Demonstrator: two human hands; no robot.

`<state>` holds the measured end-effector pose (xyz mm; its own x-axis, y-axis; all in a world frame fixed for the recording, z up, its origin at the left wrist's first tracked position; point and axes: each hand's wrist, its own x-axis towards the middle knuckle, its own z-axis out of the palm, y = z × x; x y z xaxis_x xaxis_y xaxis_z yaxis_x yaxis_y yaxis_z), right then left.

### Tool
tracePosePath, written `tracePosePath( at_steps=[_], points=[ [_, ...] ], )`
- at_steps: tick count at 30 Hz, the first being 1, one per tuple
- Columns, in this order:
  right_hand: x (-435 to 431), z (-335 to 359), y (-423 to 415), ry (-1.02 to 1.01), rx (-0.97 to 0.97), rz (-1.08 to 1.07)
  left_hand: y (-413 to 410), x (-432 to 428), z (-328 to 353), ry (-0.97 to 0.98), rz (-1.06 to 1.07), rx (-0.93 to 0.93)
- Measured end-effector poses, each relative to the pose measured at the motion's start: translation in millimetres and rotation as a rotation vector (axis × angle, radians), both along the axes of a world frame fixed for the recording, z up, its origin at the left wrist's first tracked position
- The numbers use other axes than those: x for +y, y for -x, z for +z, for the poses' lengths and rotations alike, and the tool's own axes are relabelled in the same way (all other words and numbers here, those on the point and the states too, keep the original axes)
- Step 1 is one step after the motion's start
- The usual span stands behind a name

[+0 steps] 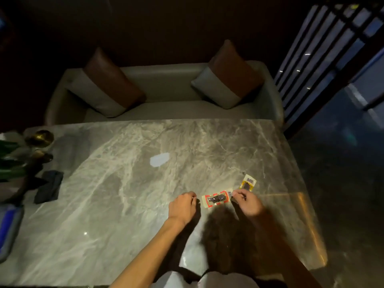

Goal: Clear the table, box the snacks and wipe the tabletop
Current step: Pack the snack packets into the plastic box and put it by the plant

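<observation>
My right hand [248,202] pinches one end of the red-edged snack packet [216,199], which lies flat on the marble worktop [124,183]; a yellow packet [248,182] lies just beyond. My left hand [184,206] is curled by the other end; I cannot tell if its fingers grasp anything. Best to lift by the sealed edge, then gather the yellow one too.

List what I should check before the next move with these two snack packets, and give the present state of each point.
1. Right hand pinches the red-framed packet by its end: ok.
2. Left hand free: cannot tell; its fingers curl beside that packet.
3. Yellow packet gathered: not ok; it lies on the table beyond the right hand.
4. Snack box in sight: cannot tell; a blue-grey thing at the left edge is blurred.
5. Dark cloth ready for wiping: ok; it lies on the left side.
</observation>
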<state>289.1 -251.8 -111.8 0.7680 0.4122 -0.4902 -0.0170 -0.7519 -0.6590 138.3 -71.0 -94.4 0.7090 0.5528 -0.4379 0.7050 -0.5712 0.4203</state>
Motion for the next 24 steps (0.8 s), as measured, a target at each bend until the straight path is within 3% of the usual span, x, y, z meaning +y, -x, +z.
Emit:
tracePosePath(
  at_steps=[10, 18, 24],
  points=[
    [164.8, 27.7, 62.3, 0.017, -0.115, 0.524, 133.3, 88.9, 20.5, -0.07, 0.576, -0.033],
    [347.0, 43.4, 240.6, -0.089, -0.114, 0.929, 344.1, 190.1, 39.3, -0.234, 1.135, -0.106],
    [480.6, 31.1, 396.6, -0.068, -0.051, 0.967, 485.1, 284.8, 15.4, -0.2, 1.501, -0.188]
  ],
)
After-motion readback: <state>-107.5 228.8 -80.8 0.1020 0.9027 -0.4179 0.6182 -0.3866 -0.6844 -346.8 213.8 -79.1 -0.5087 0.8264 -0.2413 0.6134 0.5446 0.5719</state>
